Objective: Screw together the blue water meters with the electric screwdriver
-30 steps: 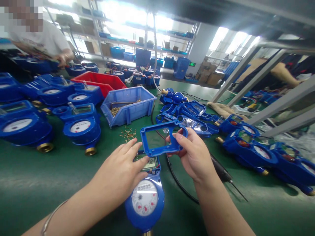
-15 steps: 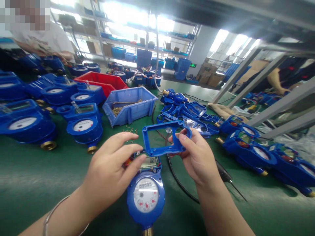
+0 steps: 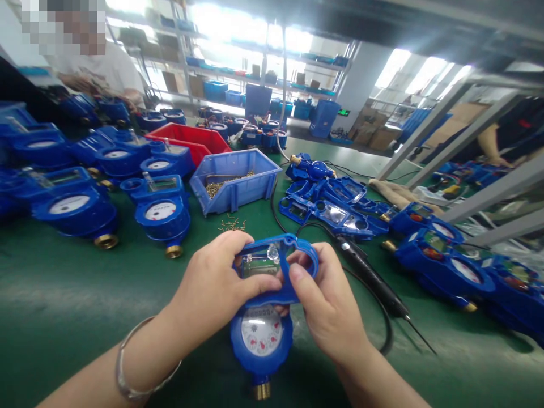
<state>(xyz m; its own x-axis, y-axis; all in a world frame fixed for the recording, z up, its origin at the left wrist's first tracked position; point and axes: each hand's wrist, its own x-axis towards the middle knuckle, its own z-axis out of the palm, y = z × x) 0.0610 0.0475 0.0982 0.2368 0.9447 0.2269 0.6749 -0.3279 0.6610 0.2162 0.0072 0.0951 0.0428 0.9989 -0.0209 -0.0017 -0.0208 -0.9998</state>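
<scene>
A blue frame-shaped cover (image 3: 272, 297) is held between both hands over the upper part of a blue water meter (image 3: 261, 334). My left hand (image 3: 216, 283) grips its left side, the thumb lying across the window. Around the ring at the cover's right end, my right hand (image 3: 329, 300) has its thumb and fingers closed. A small clear round piece (image 3: 272, 253) shows inside the window, with a green circuit board behind it. The meter's white dial faces up, and its brass fitting (image 3: 262, 391) points toward me.
Loose screws (image 3: 232, 222) lie before a blue bin (image 3: 238, 190) of screws; a red bin (image 3: 191, 139) stands behind. Blue covers (image 3: 335, 209) are piled beyond. A black electric screwdriver (image 3: 374, 280) lies right. Several meters (image 3: 164, 218) stand on both sides. A person (image 3: 102, 73) works back left.
My left hand has closed on the cover, which has come down and nearer over the meter's display, held by both hands. The view has shifted, showing more of the screwdriver.
</scene>
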